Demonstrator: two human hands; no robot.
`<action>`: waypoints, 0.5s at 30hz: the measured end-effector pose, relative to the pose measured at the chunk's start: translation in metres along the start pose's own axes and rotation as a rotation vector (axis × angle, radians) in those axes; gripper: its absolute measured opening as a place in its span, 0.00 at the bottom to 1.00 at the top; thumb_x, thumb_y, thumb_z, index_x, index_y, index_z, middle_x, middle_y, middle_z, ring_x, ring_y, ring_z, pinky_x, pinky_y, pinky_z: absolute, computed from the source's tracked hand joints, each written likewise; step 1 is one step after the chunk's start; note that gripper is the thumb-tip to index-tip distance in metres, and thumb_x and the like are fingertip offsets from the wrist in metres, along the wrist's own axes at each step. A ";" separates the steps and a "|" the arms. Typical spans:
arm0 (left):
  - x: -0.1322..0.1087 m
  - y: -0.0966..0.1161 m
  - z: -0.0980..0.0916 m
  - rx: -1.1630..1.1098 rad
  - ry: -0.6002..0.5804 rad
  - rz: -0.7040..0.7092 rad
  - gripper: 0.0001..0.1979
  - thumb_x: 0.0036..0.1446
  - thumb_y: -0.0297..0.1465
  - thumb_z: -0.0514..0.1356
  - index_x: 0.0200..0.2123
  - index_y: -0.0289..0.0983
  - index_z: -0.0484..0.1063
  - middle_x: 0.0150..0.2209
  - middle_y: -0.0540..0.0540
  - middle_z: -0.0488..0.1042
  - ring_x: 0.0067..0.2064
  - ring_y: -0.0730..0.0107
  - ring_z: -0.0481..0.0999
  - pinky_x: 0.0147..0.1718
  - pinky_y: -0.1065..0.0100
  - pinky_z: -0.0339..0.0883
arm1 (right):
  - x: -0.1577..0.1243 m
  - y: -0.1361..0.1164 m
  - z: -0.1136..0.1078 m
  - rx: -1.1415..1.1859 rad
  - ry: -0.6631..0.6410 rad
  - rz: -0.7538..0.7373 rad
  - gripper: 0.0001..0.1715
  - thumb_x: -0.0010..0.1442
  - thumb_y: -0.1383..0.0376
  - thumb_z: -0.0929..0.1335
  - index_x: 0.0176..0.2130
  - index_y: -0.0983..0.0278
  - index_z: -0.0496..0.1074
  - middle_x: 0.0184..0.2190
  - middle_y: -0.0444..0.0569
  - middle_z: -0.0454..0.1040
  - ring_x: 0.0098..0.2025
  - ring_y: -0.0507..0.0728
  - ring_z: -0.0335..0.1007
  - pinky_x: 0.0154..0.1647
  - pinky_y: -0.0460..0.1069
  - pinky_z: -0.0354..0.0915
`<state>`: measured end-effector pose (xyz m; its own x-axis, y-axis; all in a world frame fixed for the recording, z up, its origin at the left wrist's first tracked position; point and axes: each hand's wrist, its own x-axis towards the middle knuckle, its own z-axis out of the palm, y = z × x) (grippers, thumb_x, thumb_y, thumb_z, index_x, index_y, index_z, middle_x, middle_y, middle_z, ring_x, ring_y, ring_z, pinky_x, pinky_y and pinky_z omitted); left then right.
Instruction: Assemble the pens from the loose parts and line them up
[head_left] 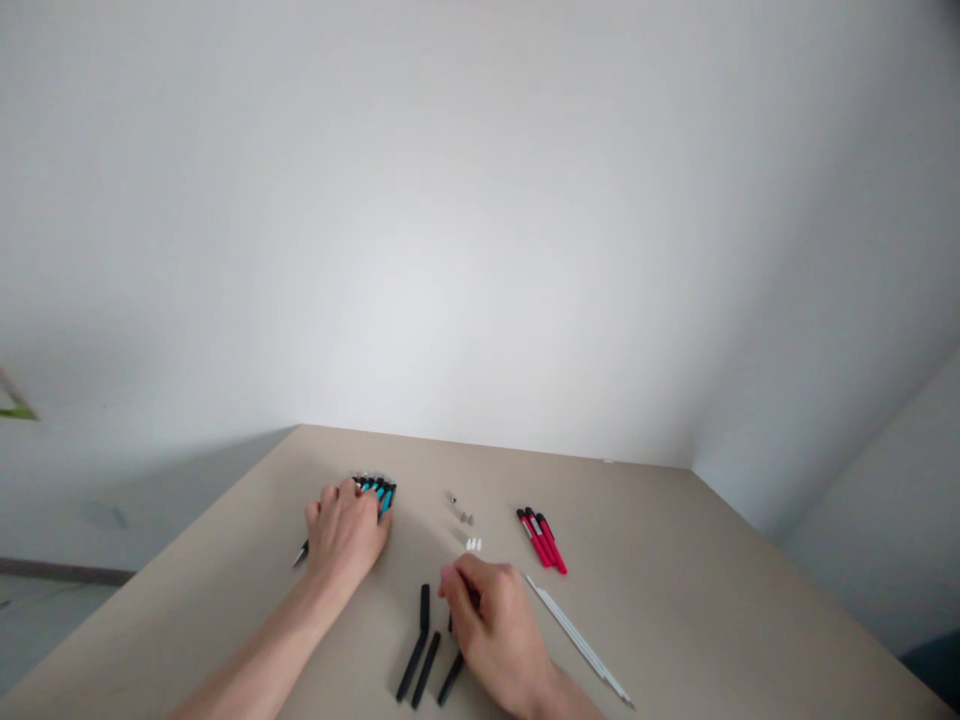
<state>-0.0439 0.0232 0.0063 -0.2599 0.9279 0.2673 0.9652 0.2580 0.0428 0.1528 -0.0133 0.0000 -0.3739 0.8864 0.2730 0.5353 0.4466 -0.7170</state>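
Note:
My left hand [346,525] lies over a row of blue and black pens [385,496] at the table's left side, its fingers curled round them. A dark pointed tip [301,553] sticks out past the hand on its left. Nearer to me, my right hand [496,625] is closed in a pinch; what its fingers hold, if anything, is hidden. Below and left of it lie several black tubes [427,669], partly covered by the hand. Small white pieces [474,545] sit just beyond its fingers.
Red pens with black ends [543,540] lie side by side right of centre. Thin white rods [581,640] lie right of my right hand. Tiny metal parts [466,518] rest mid-table. The beige table [660,590] meets a white wall [480,250] at the back.

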 end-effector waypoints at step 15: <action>0.004 -0.006 0.003 0.022 0.026 0.032 0.11 0.55 0.33 0.57 0.31 0.35 0.79 0.41 0.36 0.74 0.44 0.48 0.69 0.39 0.57 0.62 | 0.000 0.000 0.002 -0.025 -0.034 -0.067 0.22 0.66 0.62 0.58 0.22 0.64 0.64 0.17 0.41 0.62 0.19 0.48 0.58 0.22 0.44 0.47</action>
<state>-0.0514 0.0263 0.0039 -0.2278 0.9285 0.2932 0.9720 0.2346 0.0125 0.1514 -0.0139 -0.0009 -0.4348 0.8500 0.2973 0.5270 0.5080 -0.6814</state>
